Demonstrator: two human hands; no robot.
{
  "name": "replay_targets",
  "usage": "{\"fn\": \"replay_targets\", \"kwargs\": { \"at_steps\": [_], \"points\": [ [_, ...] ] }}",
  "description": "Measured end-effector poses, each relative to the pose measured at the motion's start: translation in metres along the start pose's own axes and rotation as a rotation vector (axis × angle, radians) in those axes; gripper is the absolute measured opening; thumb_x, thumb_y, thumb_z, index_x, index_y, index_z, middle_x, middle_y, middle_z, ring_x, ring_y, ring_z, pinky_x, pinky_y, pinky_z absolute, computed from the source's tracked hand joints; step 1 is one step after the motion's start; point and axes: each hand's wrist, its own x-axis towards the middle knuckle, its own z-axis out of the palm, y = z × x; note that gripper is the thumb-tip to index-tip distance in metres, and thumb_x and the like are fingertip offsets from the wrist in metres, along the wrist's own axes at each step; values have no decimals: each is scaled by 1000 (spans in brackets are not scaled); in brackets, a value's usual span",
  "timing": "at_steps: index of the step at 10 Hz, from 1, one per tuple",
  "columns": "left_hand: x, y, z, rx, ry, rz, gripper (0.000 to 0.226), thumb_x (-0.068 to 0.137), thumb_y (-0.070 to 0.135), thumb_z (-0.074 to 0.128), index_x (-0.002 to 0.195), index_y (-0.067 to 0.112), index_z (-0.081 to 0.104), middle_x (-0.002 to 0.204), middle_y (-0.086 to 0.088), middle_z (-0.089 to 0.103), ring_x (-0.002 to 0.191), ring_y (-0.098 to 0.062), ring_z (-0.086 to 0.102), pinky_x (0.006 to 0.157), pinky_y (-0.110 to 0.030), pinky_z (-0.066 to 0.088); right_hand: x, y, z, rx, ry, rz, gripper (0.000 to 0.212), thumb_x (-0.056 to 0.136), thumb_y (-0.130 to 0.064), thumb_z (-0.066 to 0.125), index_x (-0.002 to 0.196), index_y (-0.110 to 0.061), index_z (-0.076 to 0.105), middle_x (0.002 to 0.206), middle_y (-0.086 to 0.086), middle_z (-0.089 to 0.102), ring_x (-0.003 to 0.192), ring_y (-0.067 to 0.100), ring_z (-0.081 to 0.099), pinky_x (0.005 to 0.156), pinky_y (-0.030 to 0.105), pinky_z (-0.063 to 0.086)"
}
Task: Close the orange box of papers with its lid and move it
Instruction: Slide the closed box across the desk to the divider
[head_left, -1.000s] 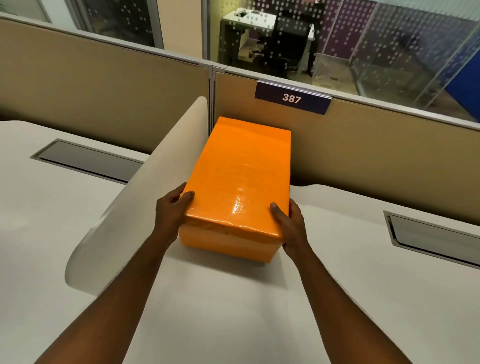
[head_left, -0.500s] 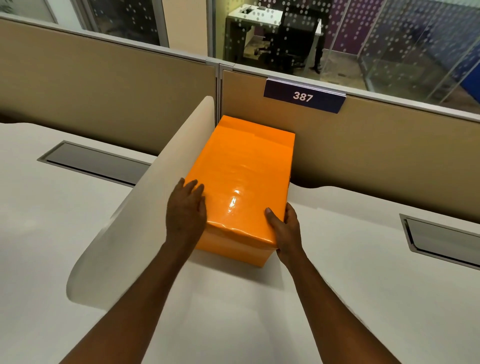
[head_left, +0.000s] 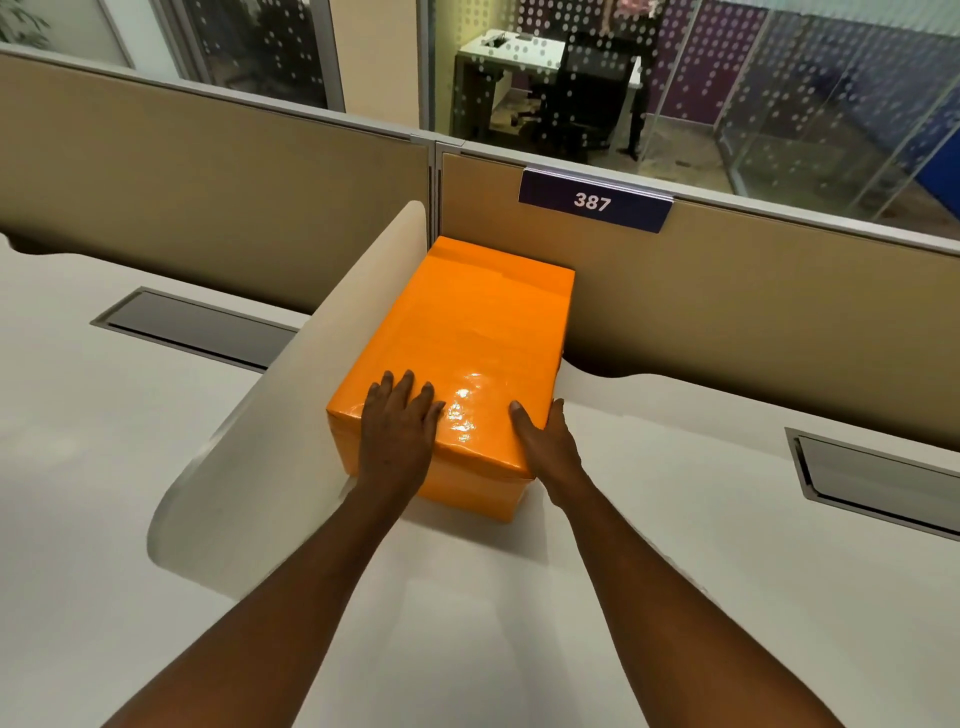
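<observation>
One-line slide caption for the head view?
Left hand flat on the orange box's lid, right hand gripping its near right corner, box against the partition marked 387.

Glossy orange box, white desk, tan partition, navy sign numbered 387

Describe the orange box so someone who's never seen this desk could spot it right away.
Find the beige partition wall with the number plate reading 387. Just below it, in the corner by the curved white divider, the orange box sits on the white desk. It is the only brightly coloured thing there, glossy, with its lid on.
</observation>
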Motion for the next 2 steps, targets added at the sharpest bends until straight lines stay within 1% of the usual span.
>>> {"fn": "replay_targets", "kwargs": {
  "at_steps": [1, 2],
  "points": [
    [-9, 15, -12, -30, 55, 21, 42, 98, 24, 42, 132, 0, 51, 145, -25, 43, 143, -42, 23, 118, -50, 14, -18, -7, -10, -11, 67, 38, 89, 86, -64, 42, 151, -17, 3, 155, 12, 27, 138, 35, 35, 107, 48, 35],
    [-27, 35, -10, -97, 124, 59, 41, 98, 20, 42, 131, -3, 50, 142, -25, 46, 142, -41, 26, 117, -49, 16, -31, 2, -22, -60, 173, 42, 85, 88, -65, 37, 151, -13, 10, 157, 12, 22, 142, 32, 27, 112, 45, 29]
  ]
}}
